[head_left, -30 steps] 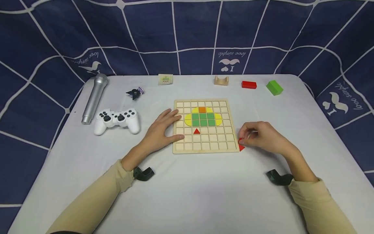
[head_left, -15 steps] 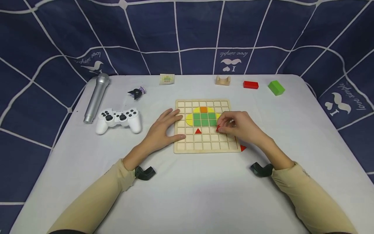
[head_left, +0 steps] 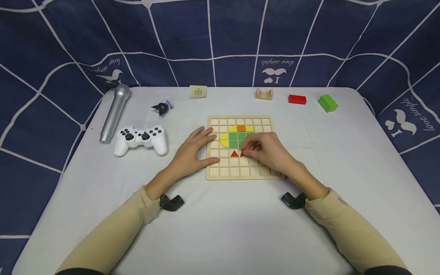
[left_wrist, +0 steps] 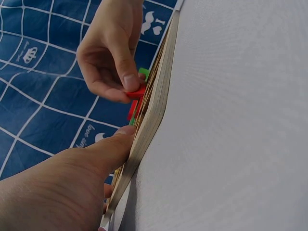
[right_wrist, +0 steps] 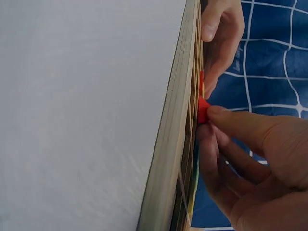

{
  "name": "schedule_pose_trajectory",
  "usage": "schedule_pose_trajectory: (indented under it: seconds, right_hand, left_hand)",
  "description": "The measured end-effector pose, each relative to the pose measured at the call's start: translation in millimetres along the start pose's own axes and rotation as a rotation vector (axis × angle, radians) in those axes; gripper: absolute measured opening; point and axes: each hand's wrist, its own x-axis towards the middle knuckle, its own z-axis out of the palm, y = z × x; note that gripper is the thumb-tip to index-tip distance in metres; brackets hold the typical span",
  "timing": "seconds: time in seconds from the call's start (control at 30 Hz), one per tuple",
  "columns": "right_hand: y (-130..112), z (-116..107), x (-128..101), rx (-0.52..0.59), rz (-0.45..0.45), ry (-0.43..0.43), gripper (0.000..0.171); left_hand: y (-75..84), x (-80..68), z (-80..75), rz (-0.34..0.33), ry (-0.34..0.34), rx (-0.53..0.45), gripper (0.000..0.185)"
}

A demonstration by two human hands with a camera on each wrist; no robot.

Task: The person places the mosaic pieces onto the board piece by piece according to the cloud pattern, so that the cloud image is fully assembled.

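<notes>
Covering the whole bench, a white tablecloth (head_left: 240, 229) carries everything, with a navy grid-pattern backdrop (head_left: 68, 38) behind it. Wooden grid board (head_left: 240, 173) sits at centre; its upper cells hold yellow, green and orange tiles (head_left: 233, 136) forming one filled patch.

Left hand (head_left: 192, 151) lies flat at the board's 9 o'clock edge, fingers straight and spread, fingertips resting on the frame and first column; it grips nothing. Right hand (head_left: 268, 151) comes in from 4 o'clock over the board's middle, thumb and forefinger pinched on a red triangle piece (head_left: 243, 153). Left-wrist view confirms the pinch: red piece (left_wrist: 136, 92) clamped between thumb and fingertip, at the board surface. Right-wrist view shows the same piece (right_wrist: 202, 109) held against the board's top face; whether it is seated in a cell cannot be told.

Held piece is just beside, at 3 o'clock of, a second red triangle (head_left: 234, 153) already lying in a cell below the green tiles. Another red piece (head_left: 285, 177) peeks out off the board's lower right corner, mostly hidden by the wrist.

Left side: silver microphone (head_left: 114, 112) at 10 o'clock, white game controller (head_left: 141, 138) near it, small dark figurine (head_left: 161, 108). Far edge: small printed card (head_left: 198, 91), wooden arch block (head_left: 264, 94), red block (head_left: 297, 99), green block (head_left: 327, 103).
</notes>
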Motion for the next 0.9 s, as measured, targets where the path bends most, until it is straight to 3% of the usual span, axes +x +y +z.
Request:
schedule_pose_trajectory:
  seconds: [0.23,0.47,0.73,0.9]
  right_hand:
    - [-6,5,-3,-0.115,-0.041,0.027,0.014]
    - [-11,7,-10,-0.279,-0.164,0.003,0.016]
    - [-7,5,-19,-0.312,-0.273,0.018,0.018]
    - [-6,2,-26,-0.334,-0.282,0.012,0.018]
  left_hand:
    - [-0.9,-0.1,0.0,-0.003,-0.001,0.005,0.082]
    - [-1.6,0.5,0.9,-0.001,0.001,0.003,0.082]
    - [-1.3,0.7,0.9,0.001,-0.002,0.006,0.082]
    - [-1.1,0.7,0.1,0.005,0.001,0.009,0.082]
